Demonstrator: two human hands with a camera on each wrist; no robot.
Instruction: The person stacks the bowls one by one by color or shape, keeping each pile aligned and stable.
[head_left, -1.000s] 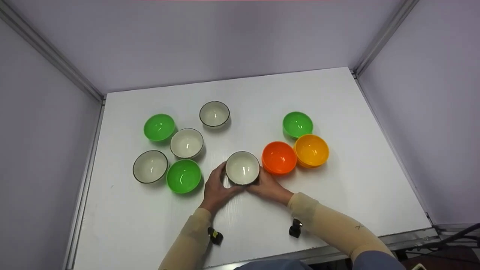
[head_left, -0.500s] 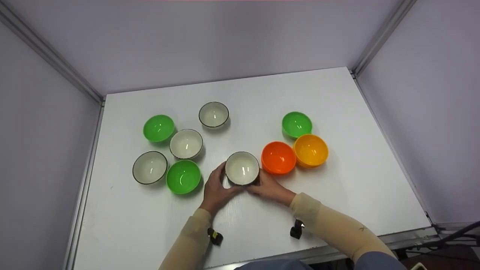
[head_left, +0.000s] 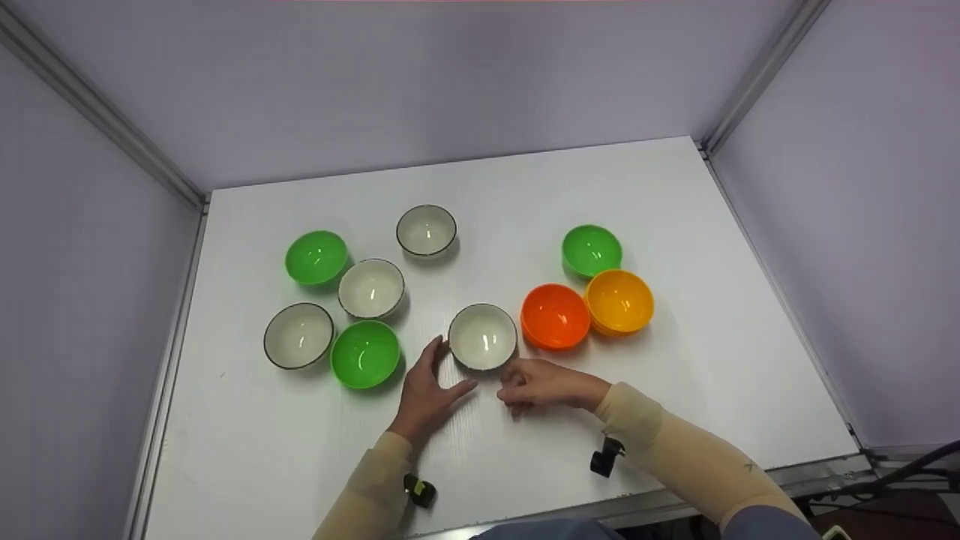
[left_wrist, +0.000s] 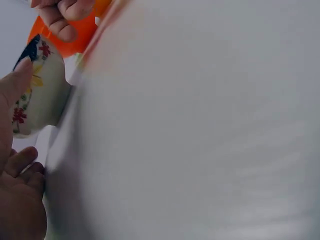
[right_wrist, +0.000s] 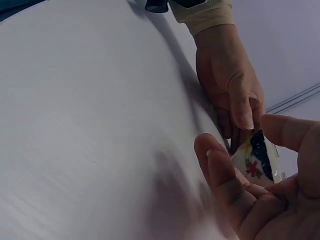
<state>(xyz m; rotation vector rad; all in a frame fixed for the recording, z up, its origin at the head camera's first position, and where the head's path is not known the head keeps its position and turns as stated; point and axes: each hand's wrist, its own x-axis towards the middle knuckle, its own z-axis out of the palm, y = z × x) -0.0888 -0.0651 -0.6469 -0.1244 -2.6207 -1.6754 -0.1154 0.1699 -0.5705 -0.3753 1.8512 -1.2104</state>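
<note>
A white bowl with a dark rim (head_left: 484,337) stands upright at the middle of the table. In the left wrist view its outer wall shows painted red and yellow flowers (left_wrist: 36,85). At its near left side is my left hand (head_left: 421,394), fingers and thumb spread, fingertips close to the bowl's wall. Just in front of the bowl on the right, my right hand (head_left: 553,382) holds nothing, its fingers loosely bent. An orange bowl (head_left: 555,316) sits right of the white one, beside a yellow bowl (head_left: 619,301).
A green bowl (head_left: 592,250) stands behind the yellow one. To the left are another green bowl (head_left: 365,354), a far green bowl (head_left: 316,257), and white bowls (head_left: 298,336) (head_left: 371,289). One white bowl (head_left: 426,230) stands farther back. Walls enclose the white table (head_left: 247,450).
Both hands have let go of the white bowl and drawn back slightly toward the body, the right one turning and bending its fingers. The bowl stays in place.
</note>
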